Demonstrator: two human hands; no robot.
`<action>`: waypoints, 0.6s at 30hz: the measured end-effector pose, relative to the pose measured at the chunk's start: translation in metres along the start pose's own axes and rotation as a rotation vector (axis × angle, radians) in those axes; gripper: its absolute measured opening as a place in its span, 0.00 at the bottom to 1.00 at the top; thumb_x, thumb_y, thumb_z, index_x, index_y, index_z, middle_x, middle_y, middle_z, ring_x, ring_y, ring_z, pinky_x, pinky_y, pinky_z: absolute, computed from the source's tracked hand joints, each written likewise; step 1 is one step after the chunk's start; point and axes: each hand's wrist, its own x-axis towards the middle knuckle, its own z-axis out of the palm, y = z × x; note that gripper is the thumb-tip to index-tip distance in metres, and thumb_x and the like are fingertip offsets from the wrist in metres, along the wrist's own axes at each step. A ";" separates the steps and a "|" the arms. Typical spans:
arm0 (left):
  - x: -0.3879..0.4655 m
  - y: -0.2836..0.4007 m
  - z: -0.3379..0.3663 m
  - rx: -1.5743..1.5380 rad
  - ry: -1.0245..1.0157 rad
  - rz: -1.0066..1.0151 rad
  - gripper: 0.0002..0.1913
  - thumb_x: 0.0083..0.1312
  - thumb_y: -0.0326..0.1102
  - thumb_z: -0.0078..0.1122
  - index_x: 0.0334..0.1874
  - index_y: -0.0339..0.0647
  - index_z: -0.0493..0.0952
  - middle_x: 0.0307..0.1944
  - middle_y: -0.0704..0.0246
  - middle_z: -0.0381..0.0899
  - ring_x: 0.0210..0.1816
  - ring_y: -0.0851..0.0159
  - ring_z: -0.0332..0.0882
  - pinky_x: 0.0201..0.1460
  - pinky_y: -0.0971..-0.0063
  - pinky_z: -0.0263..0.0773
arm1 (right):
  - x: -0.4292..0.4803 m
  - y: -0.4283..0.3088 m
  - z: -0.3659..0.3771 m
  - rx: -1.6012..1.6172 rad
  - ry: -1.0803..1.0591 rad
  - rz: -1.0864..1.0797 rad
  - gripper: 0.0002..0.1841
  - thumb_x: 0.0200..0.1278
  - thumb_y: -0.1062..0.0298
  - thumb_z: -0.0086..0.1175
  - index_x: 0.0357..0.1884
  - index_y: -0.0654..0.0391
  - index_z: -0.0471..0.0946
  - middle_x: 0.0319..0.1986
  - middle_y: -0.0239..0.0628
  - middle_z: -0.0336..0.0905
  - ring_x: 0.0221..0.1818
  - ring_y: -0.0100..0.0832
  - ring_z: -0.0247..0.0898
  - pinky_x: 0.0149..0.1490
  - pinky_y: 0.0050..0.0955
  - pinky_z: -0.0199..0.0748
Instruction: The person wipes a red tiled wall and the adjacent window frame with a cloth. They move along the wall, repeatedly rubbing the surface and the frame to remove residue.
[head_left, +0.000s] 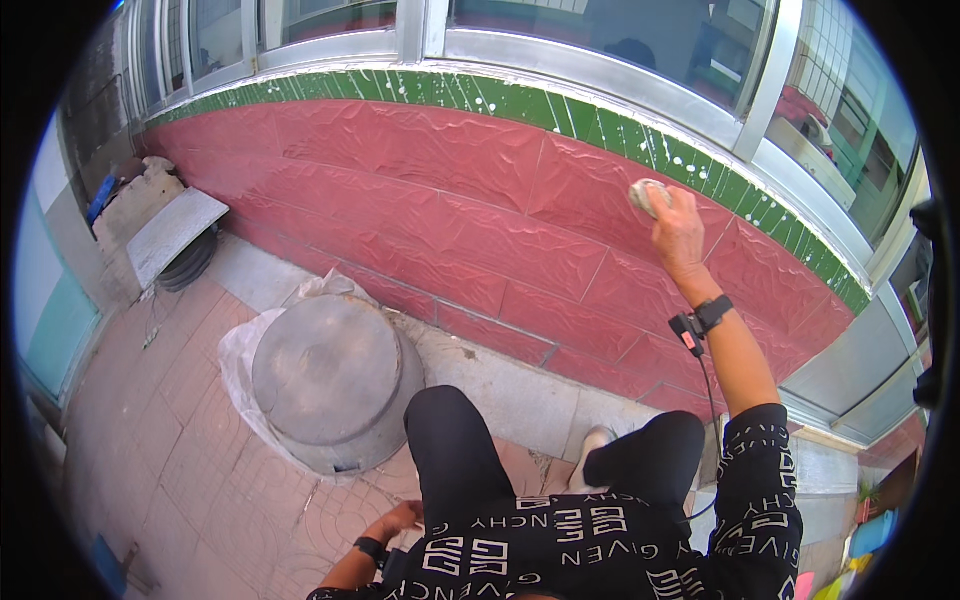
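Observation:
My right hand (679, 229) grips a small wadded pale cloth (649, 196) at the red textured wall tiles (480, 161). Just above it runs a green tile band (600, 129), marked with white drips and spots. The arm is stretched out to the right, with a black strap and a cabled device (688, 330) at the wrist. Down beside my left thigh hangs my left hand (403, 519). Its fingers are partly hidden by the leg, so their pose is unclear. Contact between cloth and wall is likewise hard to judge.
A large upturned grey tub (330, 367) stands on the paving by my left knee, with clear plastic sheeting (238, 367) around its base. At the far left, a grey board (176, 232) lies over black tyres (187, 262). Metal-framed windows (585, 56) line the wall top.

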 end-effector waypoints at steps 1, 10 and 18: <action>0.002 0.004 0.005 -0.109 -0.037 -0.041 0.30 0.54 0.18 0.59 0.63 0.34 0.72 0.48 0.64 0.83 0.50 0.63 0.81 0.48 0.65 0.79 | 0.010 -0.005 0.007 0.020 0.022 -0.020 0.22 0.51 0.79 0.58 0.51 0.50 0.78 0.41 0.42 0.75 0.45 0.44 0.73 0.46 0.39 0.76; 0.009 -0.041 0.025 -0.047 -0.193 0.088 0.30 0.60 0.42 0.68 0.64 0.38 0.72 0.64 0.61 0.74 0.63 0.61 0.70 0.68 0.64 0.64 | 0.054 0.013 0.107 -0.136 0.065 0.015 0.20 0.55 0.76 0.53 0.51 0.49 0.79 0.40 0.40 0.76 0.43 0.44 0.72 0.43 0.39 0.75; -0.082 -0.058 0.005 -0.277 -0.264 -0.666 0.23 0.68 0.43 0.57 0.65 0.49 0.71 0.57 0.69 0.77 0.55 0.65 0.78 0.50 0.64 0.79 | -0.142 -0.071 0.232 0.183 -0.296 -0.622 0.23 0.56 0.71 0.52 0.56 0.57 0.75 0.45 0.45 0.75 0.47 0.42 0.71 0.41 0.37 0.68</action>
